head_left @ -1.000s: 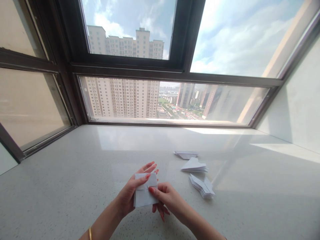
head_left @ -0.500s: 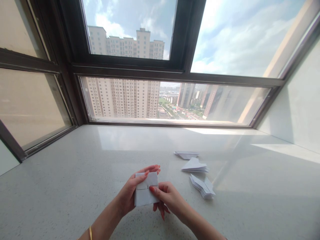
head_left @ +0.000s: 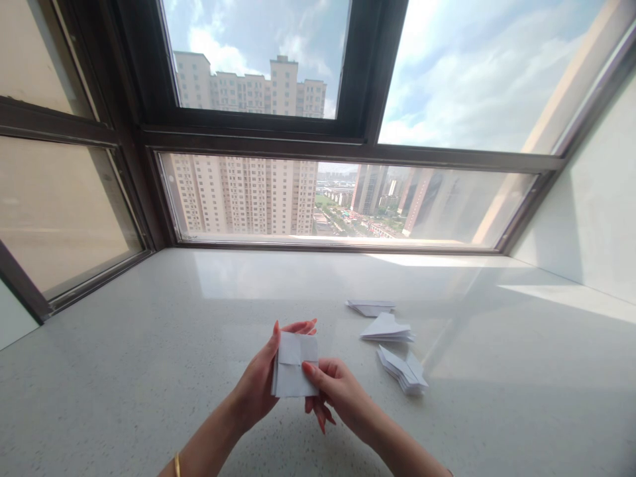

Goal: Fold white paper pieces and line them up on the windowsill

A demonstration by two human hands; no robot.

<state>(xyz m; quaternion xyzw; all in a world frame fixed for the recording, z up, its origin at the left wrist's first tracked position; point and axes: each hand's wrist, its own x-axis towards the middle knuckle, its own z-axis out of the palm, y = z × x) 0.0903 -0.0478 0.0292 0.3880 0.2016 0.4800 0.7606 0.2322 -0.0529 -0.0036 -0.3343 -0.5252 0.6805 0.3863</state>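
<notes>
A squarish stack of folded white paper [head_left: 293, 381] is held up between both hands, a little above the counter. My left hand [head_left: 261, 371] grips its left side, thumb along the left edge and fingers behind, their tips showing past the top. My right hand [head_left: 335, 387] pinches the right side, its thumb pressed on the front sheet near the middle and the other fingers underneath. Creases and a flap edge cross the front sheet. To the right lie a flat folded paper [head_left: 371, 308], a pointed folded paper pile [head_left: 387, 328] and a stack of angled folded papers [head_left: 402, 371].
The speckled white counter [head_left: 149, 371] runs up to a dark window frame [head_left: 338, 248]. A white wall [head_left: 596, 199] rises at the right. Sunlight falls in strips on the far and right parts of the counter.
The paper stack has shifted slightly up and to the right. My left thumb has moved from the front sheet to the stack's left edge. The papers on the counter have not moved.
</notes>
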